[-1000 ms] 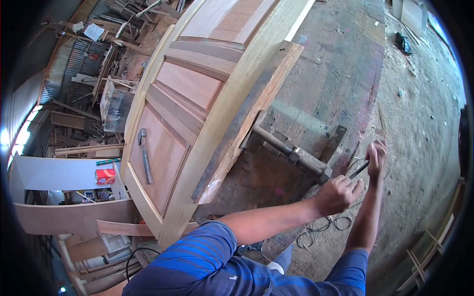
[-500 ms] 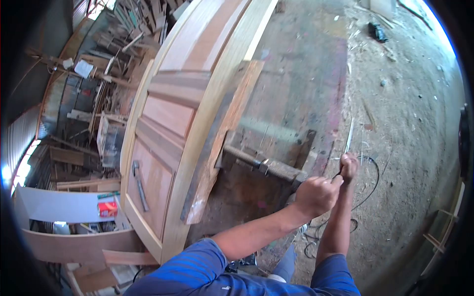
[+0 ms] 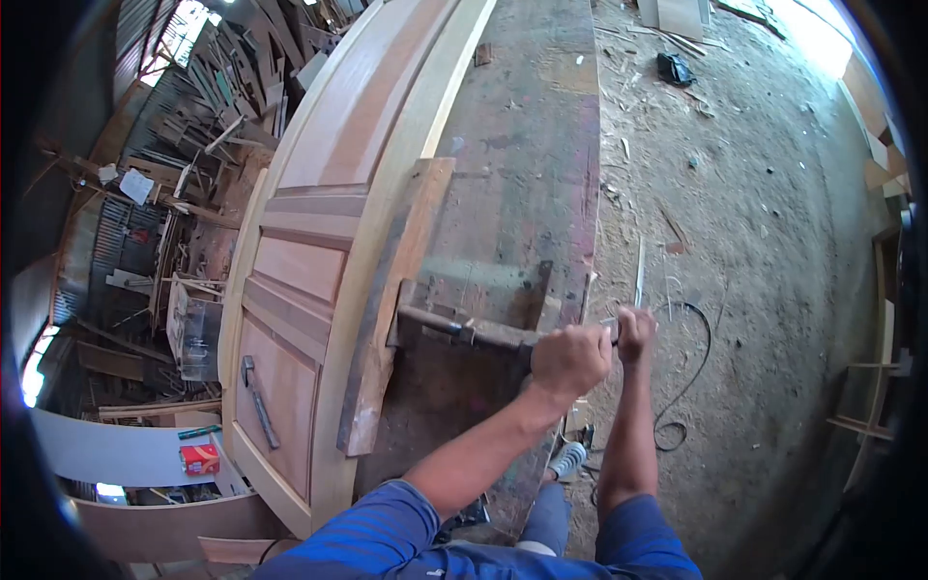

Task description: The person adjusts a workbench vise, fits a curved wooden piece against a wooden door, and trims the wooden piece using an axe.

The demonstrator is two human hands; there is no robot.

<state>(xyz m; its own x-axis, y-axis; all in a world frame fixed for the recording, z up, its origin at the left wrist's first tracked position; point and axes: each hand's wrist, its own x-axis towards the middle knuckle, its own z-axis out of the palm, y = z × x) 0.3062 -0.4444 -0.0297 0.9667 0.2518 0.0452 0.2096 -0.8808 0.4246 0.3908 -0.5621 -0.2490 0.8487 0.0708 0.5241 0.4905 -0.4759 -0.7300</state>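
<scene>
A large screw clamp [image 3: 495,334] lies across the workbench, its metal jaw [image 3: 410,307] against a rough wood strip [image 3: 411,237]. That strip sits along the edge of a panelled wooden door [image 3: 333,324]. My left hand [image 3: 570,363] is closed in a fist at the clamp's outer end. Just beyond the bench edge, my right hand [image 3: 635,332] is closed too. A short piece of the clamp's handle [image 3: 615,341] shows between the two fists; my fingers hide the rest. On the door's lower panel rests a hammer [image 3: 259,401].
The stained workbench [image 3: 522,184] runs along the door. A black cable [image 3: 708,338] loops over the dusty floor [image 3: 773,290] on the right. Wood scraps [image 3: 208,97] are piled at the far left. A red box [image 3: 199,459] lies on a curved white panel [image 3: 116,445].
The view has turned, so the door and bench appear further left. Against the bench, my left hand has moved away from my body, with my right hand moving slightly. Both stay closed at the handle.
</scene>
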